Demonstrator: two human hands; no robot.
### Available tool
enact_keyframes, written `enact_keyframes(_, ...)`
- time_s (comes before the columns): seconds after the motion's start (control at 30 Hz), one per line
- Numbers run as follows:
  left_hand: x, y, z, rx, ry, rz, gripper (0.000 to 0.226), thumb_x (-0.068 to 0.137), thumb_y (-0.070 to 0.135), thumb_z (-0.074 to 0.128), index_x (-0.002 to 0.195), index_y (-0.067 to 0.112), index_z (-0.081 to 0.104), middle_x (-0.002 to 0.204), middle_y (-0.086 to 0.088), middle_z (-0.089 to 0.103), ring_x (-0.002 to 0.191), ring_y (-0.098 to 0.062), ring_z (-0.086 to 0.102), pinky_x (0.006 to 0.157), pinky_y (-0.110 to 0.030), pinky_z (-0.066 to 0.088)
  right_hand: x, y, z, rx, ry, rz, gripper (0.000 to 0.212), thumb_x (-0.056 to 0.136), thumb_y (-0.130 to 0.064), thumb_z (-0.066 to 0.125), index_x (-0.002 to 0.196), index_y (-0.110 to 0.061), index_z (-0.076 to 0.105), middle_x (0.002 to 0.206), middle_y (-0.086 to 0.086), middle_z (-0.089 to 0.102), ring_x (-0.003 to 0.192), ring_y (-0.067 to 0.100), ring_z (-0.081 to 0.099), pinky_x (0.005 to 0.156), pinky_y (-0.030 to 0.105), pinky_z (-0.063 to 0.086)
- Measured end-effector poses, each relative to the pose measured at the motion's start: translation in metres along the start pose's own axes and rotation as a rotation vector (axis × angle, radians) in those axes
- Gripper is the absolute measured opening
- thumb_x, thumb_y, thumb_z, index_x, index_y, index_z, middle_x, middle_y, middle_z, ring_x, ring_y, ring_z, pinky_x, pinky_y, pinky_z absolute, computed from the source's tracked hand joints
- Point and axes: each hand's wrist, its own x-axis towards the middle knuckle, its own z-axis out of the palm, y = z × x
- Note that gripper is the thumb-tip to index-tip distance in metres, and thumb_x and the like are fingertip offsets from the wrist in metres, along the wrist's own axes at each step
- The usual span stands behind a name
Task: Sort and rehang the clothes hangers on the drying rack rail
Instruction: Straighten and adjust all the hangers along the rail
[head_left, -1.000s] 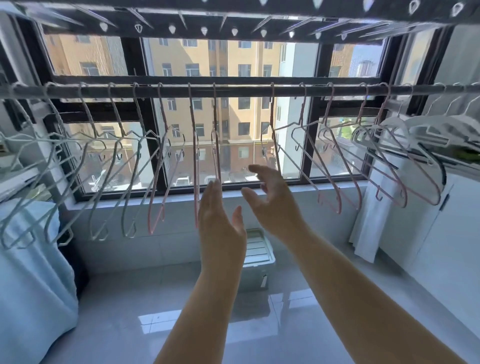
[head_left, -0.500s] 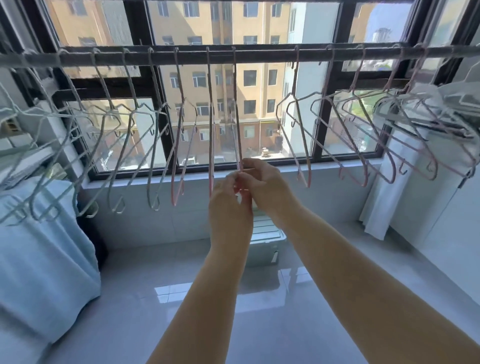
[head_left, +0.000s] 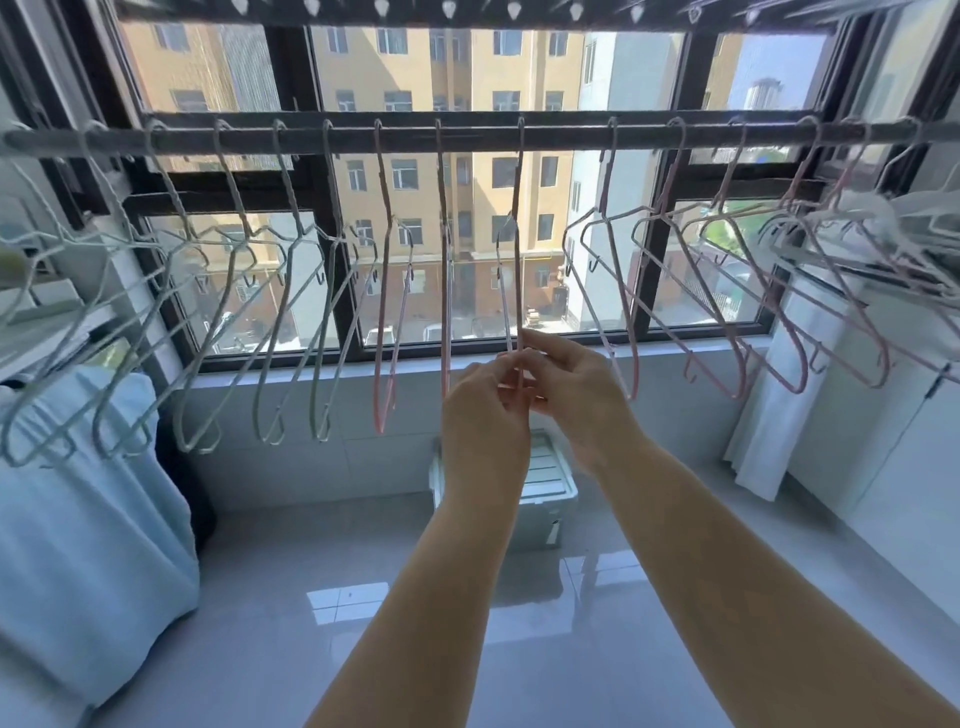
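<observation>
One second before, had kept both hands open and apart under the row, touching nothing; half a second before, had already brought them together. Now pinched with the left hand (head_left: 485, 410) and the right hand (head_left: 576, 395) the lower end of the pink hanger (head_left: 517, 260). Kept each grip nearly closed, with fingertips curled on the thin wire and only this wire between them. Hung by its hook on the rail (head_left: 561, 140), edge-on to the camera. Had slid a little to the right along the rail since that earlier frame: stood farther from the next pink hanger (head_left: 443, 291) and nearer to the slanted pink hangers (head_left: 618, 291). Left the pale hangers (head_left: 287, 176) untouched on the left part.
</observation>
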Motion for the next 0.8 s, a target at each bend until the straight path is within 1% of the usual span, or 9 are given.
enact_keyframes(0.1,0.002,0.004,0.006,-0.012,-0.016,-0.003,0.030,0.082,0.006,0.057,0.108,0.017,0.067,0.096,-0.004,0.069,0.082,-0.017,0.066,0.083,-0.038,0.054,0.003,-0.002,-0.006,-0.041,0.033,-0.010,0.030,0.090,-0.006,0.054,0.119,-0.008,0.058,0.097,0.009,0.067,0.086,0.021,0.063,0.084,0.035,0.054)
enact_keyframes(0.23,0.001,0.007,0.009,0.006,-0.024,0.008,0.029,0.082,0.006,0.058,0.106,0.018,0.068,0.095,-0.002,0.070,0.081,-0.015,0.067,0.081,-0.036,0.054,0.004,-0.001,-0.010,-0.076,0.054,-0.019,0.030,0.090,-0.007,0.054,0.120,-0.007,0.059,0.102,0.010,0.067,0.086,0.019,0.064,0.079,0.030,0.055)
enact_keyframes(0.3,0.000,0.007,0.010,-0.007,-0.033,0.014,0.028,0.081,0.006,0.060,0.106,0.018,0.067,0.094,-0.003,0.071,0.080,-0.014,0.066,0.080,-0.029,0.054,0.004,0.000,-0.012,-0.084,0.060,-0.018,0.030,0.090,-0.007,0.054,0.119,-0.008,0.059,0.102,0.010,0.068,0.086,0.017,0.064,0.081,0.029,0.054)
enact_keyframes(0.37,-0.002,0.006,0.010,-0.009,-0.042,0.023,0.028,0.081,0.005,0.061,0.106,0.017,0.067,0.092,-0.002,0.072,0.078,-0.012,0.066,0.075,-0.019,0.053,0.002,0.001,-0.013,-0.082,0.068,-0.018,0.029,0.090,-0.007,0.054,0.118,-0.010,0.059,0.094,0.005,0.068,0.082,0.014,0.064,0.081,0.028,0.055)
enact_keyframes(0.47,-0.003,0.005,0.013,-0.005,-0.052,0.016,0.027,0.082,0.006,0.061,0.106,0.016,0.067,0.092,-0.001,0.072,0.074,-0.006,0.064,0.067,-0.002,0.045,-0.001,0.001,-0.014,-0.103,0.085,-0.034,0.028,0.090,-0.007,0.053,0.117,-0.012,0.060,0.087,0.000,0.067,0.077,0.010,0.063,0.079,0.027,0.054)
enact_keyframes(0.53,-0.004,0.005,0.014,0.003,-0.061,0.003,0.026,0.083,0.008,0.060,0.107,0.016,0.067,0.092,-0.001,0.072,0.072,-0.005,0.063,0.063,0.002,0.042,-0.003,0.002,-0.015,-0.117,0.092,-0.036,0.028,0.091,-0.008,0.052,0.117,-0.013,0.060,0.089,0.001,0.067,0.079,0.011,0.063,0.082,0.028,0.054)
enact_keyframes(0.67,-0.008,0.008,0.012,0.018,-0.118,0.015,0.030,0.083,0.010,0.061,0.112,0.017,0.064,0.099,-0.002,0.070,0.078,-0.006,0.061,0.069,-0.007,0.042,-0.008,0.000,-0.015,-0.222,0.117,-0.040,0.030,0.093,-0.012,0.049,0.122,-0.012,0.056,0.109,0.007,0.066,0.095,0.017,0.062,0.088,0.030,0.051)
enact_keyframes(0.73,-0.012,0.009,0.005,0.041,-0.142,0.029,0.037,0.079,0.008,0.065,0.115,0.016,0.061,0.104,0.000,0.067,0.079,-0.005,0.056,0.072,-0.008,0.041,-0.013,0.000,-0.013,-0.396,0.127,-0.088,0.035,0.093,-0.018,0.049,0.128,-0.013,0.049,0.125,0.005,0.057,0.110,0.017,0.055,0.092,0.028,0.045)
enact_keyframes(0.8,-0.017,0.007,-0.008,0.058,-0.076,0.077,0.039,0.077,0.010,0.069,0.115,0.016,0.061,0.102,0.001,0.064,0.081,-0.005,0.055,0.071,-0.005,0.041,-0.020,0.002,-0.010,-0.603,0.183,-0.223,0.042,0.092,-0.022,0.050,0.133,-0.016,0.043,0.136,0.002,0.046,0.124,0.016,0.044,0.102,0.026,0.035)
